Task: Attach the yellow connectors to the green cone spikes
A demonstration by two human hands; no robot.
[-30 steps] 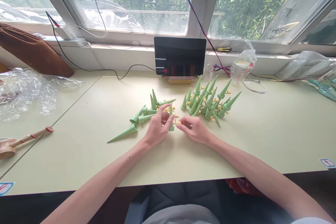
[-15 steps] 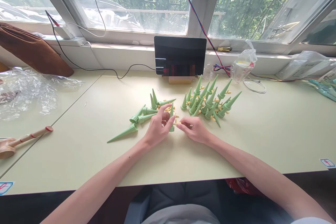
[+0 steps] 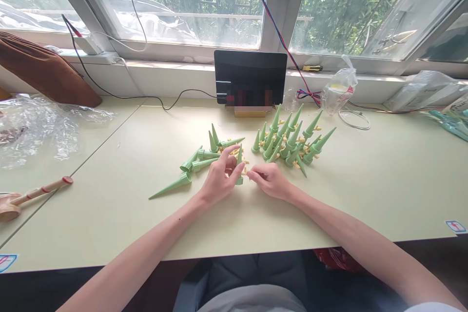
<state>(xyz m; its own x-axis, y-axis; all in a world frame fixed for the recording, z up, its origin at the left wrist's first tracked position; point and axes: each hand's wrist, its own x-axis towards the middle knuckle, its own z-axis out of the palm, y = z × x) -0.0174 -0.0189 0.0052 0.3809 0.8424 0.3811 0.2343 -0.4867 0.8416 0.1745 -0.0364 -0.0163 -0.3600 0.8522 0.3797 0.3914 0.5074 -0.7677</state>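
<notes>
My left hand (image 3: pixel 221 175) grips a green plastic plant watering spike (image 3: pixel 239 156) that stands point up, wide end near the tabletop. From its right side, my right hand (image 3: pixel 270 180) pinches a small cream-coloured valve piece (image 3: pixel 244 172), mostly covered by the fingertips. Behind the left hand lie several loose cream pieces (image 3: pixel 236 151), partly hidden. Beside that hand are several green spikes, one lying nearest me (image 3: pixel 171 186). Beyond my right hand stands a cluster of green spikes (image 3: pixel 292 141) with cream pieces sticking out of their sides.
A dark tablet (image 3: pixel 250 78) leans on a small box at the window. A plastic-wrapped cup (image 3: pixel 340 87) and a white cable (image 3: pixel 354 119) are behind the cluster. Crumpled clear plastic (image 3: pixel 44 126) and a wooden stick-like toy (image 3: pixel 40 192) lie at left, on the pale table (image 3: pixel 321 204).
My hands stay almost in place. The spike in my left hand has shifted very slightly, and the fingers of my right hand have closed further over the cream piece.
</notes>
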